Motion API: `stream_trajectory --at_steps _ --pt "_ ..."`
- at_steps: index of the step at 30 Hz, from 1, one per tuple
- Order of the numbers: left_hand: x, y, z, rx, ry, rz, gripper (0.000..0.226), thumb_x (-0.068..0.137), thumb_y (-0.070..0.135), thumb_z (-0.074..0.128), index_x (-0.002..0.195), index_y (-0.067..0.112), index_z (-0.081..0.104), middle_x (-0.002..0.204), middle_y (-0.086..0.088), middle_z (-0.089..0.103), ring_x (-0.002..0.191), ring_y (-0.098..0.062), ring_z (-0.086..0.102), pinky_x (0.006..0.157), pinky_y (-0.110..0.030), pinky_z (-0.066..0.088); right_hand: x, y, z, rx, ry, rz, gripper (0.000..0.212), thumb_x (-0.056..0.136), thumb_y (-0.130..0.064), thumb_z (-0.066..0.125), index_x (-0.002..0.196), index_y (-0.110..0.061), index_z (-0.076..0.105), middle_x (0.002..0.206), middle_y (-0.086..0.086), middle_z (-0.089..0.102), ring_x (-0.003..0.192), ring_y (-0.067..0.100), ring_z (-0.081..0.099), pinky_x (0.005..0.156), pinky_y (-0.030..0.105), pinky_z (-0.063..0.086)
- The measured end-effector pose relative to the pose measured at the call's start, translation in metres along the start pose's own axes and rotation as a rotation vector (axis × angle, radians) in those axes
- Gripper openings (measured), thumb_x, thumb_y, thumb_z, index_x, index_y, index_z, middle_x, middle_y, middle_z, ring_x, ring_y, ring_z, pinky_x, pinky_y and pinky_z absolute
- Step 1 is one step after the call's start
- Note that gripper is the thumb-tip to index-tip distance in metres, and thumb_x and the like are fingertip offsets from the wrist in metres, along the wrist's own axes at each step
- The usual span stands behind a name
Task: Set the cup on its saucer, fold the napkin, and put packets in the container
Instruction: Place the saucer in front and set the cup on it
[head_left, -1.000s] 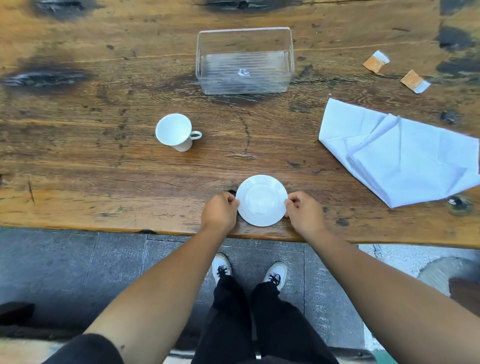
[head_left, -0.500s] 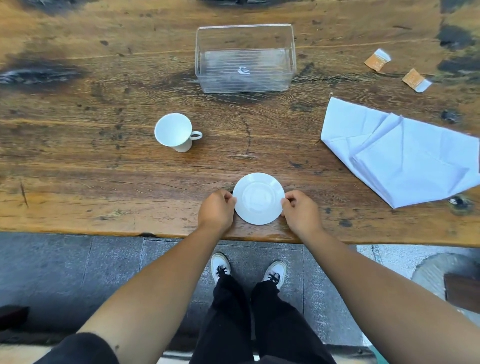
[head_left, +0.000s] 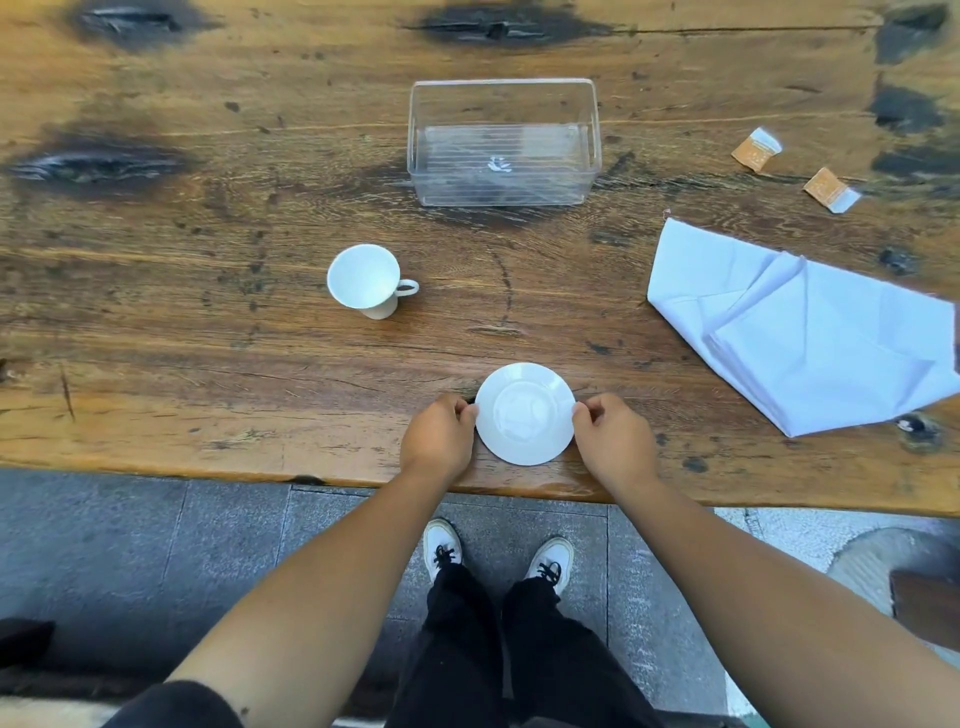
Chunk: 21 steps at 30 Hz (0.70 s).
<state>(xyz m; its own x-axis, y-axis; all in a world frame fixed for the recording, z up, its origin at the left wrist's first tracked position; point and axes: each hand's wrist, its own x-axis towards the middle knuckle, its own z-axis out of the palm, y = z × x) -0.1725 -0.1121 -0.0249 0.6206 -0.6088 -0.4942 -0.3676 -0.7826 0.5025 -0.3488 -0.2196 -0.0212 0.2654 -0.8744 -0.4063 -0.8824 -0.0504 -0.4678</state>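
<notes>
Your left hand (head_left: 436, 434) and right hand (head_left: 615, 441) have fingers clamped on the saucer (head_left: 524, 413) near the scorched wooden counter's (head_left: 208, 338) edge, grey paving (head_left: 156, 561) below.

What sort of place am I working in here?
Probably an outdoor or patio table setting: a rough, knotted wooden table over grey stone paving, laid with a cup, saucer and napkin.
</notes>
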Motion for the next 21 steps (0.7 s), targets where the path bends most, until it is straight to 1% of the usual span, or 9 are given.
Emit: stream_trajectory --at_steps 2,5,8,11,14,16,17,19,21 --pt "0.000 -0.002 -0.012 -0.007 0.040 0.003 0.022 0.096 0.037 0.045 0.089 0.020 0.056 0.077 -0.002 0.063 0.071 -0.025 0.055 0.060 -0.032 0.043 -0.001 -0.011 -0.012 -0.035 0.015 -0.018 0.024 0.092 -0.041 0.045 0.091 -0.022 0.058 0.079 0.005 0.066 0.075 0.030 0.061 0.062 0.035 0.050" --pt "0.004 -0.008 -0.040 -0.067 0.134 0.013 0.030 0.097 0.038 0.041 0.093 0.016 0.060 0.086 -0.008 0.068 0.079 -0.031 0.060 0.065 -0.035 0.046 0.002 -0.045 -0.027 0.003 0.033 -0.176 0.023 0.093 -0.035 0.044 0.094 -0.019 0.060 0.080 0.005 0.068 0.073 0.027 0.061 0.061 0.034 0.050" --pt "0.018 -0.022 -0.075 -0.164 0.262 -0.067 0.039 0.099 0.040 0.035 0.087 0.011 0.060 0.086 -0.014 0.068 0.080 -0.034 0.059 0.065 -0.036 0.044 0.015 -0.099 -0.029 0.089 0.022 -0.378 0.021 0.093 -0.027 0.045 0.092 -0.018 0.064 0.086 0.001 0.066 0.076 0.019 0.057 0.062 0.030 0.043" --pt "0.038 -0.037 -0.108 -0.295 0.378 -0.126 0.042 0.098 0.039 0.036 0.088 0.007 0.062 0.088 -0.014 0.068 0.083 -0.034 0.060 0.071 -0.040 0.045 0.033 -0.152 -0.019 0.159 -0.058 -0.431 0.021 0.092 -0.024 0.046 0.082 -0.022 0.064 0.082 -0.003 0.062 0.078 0.016 0.053 0.068 0.028 0.038" --pt "0.058 -0.045 -0.134 -0.485 0.388 -0.126 0.032 0.096 0.034 0.043 0.084 0.012 0.063 0.081 -0.009 0.068 0.077 -0.026 0.065 0.068 -0.041 0.050 0.050 -0.188 0.001 0.235 -0.185 -0.379 0.022 0.093 -0.025 0.045 0.091 -0.019 0.067 0.090 0.002 0.069 0.083 0.021 0.063 0.077 0.033 0.047" --pt "0.072 -0.045 -0.146 -0.610 0.372 -0.157 0.026 0.094 0.030 0.046 0.076 0.022 0.063 0.068 -0.002 0.066 0.063 -0.012 0.065 0.059 -0.033 0.044 0.057 -0.203 0.015 0.291 -0.240 -0.319 0.025 0.094 -0.026 0.045 0.101 -0.017 0.067 0.103 0.005 0.069 0.091 0.025 0.065 0.085 0.043 0.052" --pt "0.078 -0.045 -0.150 -0.674 0.358 -0.180 0.025 0.094 0.029 0.048 0.074 0.025 0.062 0.066 0.002 0.065 0.060 -0.010 0.064 0.060 -0.029 0.041 0.059 -0.208 0.022 0.337 -0.258 -0.278 0.024 0.095 -0.025 0.045 0.102 -0.017 0.066 0.106 0.006 0.068 0.091 0.026 0.065 0.086 0.047 0.053" --pt "0.092 -0.045 -0.155 -0.801 0.317 -0.230 0.020 0.094 0.028 0.050 0.079 0.028 0.063 0.074 0.006 0.067 0.065 -0.013 0.064 0.060 -0.026 0.042 0.063 -0.217 0.036 0.478 -0.279 -0.172 0.019 0.096 -0.024 0.045 0.099 -0.022 0.063 0.108 0.010 0.067 0.083 0.022 0.065 0.082 0.043 0.056" --pt "0.102 -0.043 -0.155 -0.910 0.269 -0.256 0.014 0.096 0.027 0.050 0.092 0.025 0.064 0.086 0.007 0.068 0.068 -0.014 0.064 0.051 -0.024 0.042 0.068 -0.224 0.048 0.630 -0.285 -0.047 0.016 0.097 -0.023 0.045 0.101 -0.023 0.060 0.107 0.009 0.066 0.076 0.017 0.064 0.072 0.036 0.056"
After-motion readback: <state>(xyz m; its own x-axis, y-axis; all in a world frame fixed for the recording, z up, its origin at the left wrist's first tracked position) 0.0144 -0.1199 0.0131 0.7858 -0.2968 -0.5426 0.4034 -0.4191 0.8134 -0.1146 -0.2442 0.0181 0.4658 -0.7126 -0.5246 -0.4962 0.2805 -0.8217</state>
